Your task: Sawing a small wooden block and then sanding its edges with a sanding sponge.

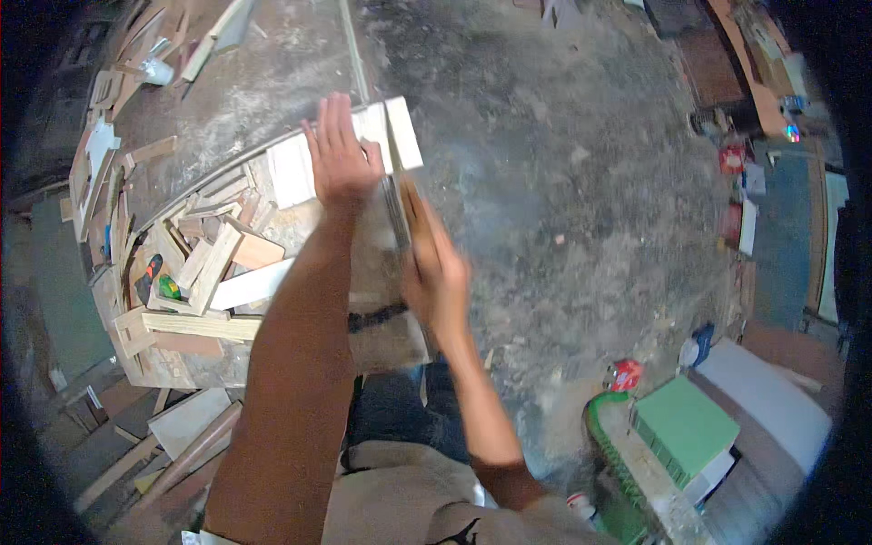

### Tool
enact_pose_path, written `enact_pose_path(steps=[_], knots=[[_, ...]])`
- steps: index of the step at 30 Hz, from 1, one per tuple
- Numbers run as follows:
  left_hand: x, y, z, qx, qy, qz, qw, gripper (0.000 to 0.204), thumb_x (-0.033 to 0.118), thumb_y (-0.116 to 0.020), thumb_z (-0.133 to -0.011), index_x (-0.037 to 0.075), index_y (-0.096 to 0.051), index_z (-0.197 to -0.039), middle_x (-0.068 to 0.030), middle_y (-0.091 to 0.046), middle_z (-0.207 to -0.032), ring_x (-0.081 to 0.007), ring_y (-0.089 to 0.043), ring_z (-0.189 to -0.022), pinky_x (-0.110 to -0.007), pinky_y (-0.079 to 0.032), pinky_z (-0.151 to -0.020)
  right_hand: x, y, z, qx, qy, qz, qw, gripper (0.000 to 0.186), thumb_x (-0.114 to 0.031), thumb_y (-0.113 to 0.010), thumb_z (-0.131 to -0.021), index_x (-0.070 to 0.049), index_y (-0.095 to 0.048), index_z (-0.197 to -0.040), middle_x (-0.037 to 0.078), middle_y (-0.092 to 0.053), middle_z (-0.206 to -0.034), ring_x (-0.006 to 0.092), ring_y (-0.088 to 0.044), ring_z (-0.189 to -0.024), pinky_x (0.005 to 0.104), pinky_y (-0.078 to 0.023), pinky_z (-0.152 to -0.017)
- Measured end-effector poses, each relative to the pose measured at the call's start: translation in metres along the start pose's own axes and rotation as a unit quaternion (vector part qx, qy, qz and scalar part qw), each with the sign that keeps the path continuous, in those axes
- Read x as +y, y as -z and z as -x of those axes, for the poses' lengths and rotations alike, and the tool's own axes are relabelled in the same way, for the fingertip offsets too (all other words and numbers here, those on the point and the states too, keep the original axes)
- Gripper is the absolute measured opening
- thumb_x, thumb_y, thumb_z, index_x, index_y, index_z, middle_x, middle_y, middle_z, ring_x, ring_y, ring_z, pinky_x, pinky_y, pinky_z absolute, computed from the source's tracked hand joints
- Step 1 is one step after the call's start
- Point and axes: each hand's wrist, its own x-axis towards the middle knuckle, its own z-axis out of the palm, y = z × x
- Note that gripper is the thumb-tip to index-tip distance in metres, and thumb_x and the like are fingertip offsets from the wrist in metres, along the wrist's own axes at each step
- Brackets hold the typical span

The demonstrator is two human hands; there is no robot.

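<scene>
My left hand (343, 154) presses down on a white board (289, 173), its fingers stretched forward across the top face. A saw (392, 136) with a long narrow blade crosses the board near its right end, just beside my left hand. My right hand (434, 272) is closed on the saw's wooden handle, below the board and slightly blurred by motion. The board lies across the edge of a low work surface (381, 341) strewn with wood offcuts (218, 263).
A tool with a green body (168, 287) lies among the offcuts. Lumber (191, 436) is piled at lower left. At lower right are a green box (686, 427), a green coiled hose (604, 463) and a red container (625, 375). Boards (763, 236) line the right side of the stained floor (563, 182).
</scene>
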Motion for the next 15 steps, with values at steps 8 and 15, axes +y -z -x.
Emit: enact_pose_path(steps=[8, 15], knots=[[-0.018, 0.002, -0.003, 0.015, -0.006, -0.036, 0.999, 0.077, 0.019, -0.054, -0.084, 0.002, -0.032, -0.156, -0.0180, -0.037, -0.160, -0.0350, -0.027, -0.153, -0.058, -0.010, -0.127, -0.018, 0.010, 0.048, 0.014, -0.029, 0.025, 0.999, 0.068, 0.004, -0.063, -0.083, -0.010, -0.051, -0.148, 0.020, -0.065, -0.135, 0.0397, -0.066, -0.117, 0.0380, -0.056, -0.091], [-0.005, -0.005, -0.001, 0.000, -0.006, -0.017, 1.000, 0.079, 0.022, -0.056, -0.084, 0.001, -0.030, -0.156, -0.0181, -0.035, -0.161, -0.0361, -0.025, -0.153, -0.058, -0.010, -0.127, 0.012, -0.015, -0.021, -0.011, -0.024, 0.032, 0.999, 0.074, 0.007, -0.057, -0.081, -0.010, -0.046, -0.153, 0.019, -0.060, -0.142, 0.0370, -0.058, -0.128, 0.0348, -0.053, -0.097]])
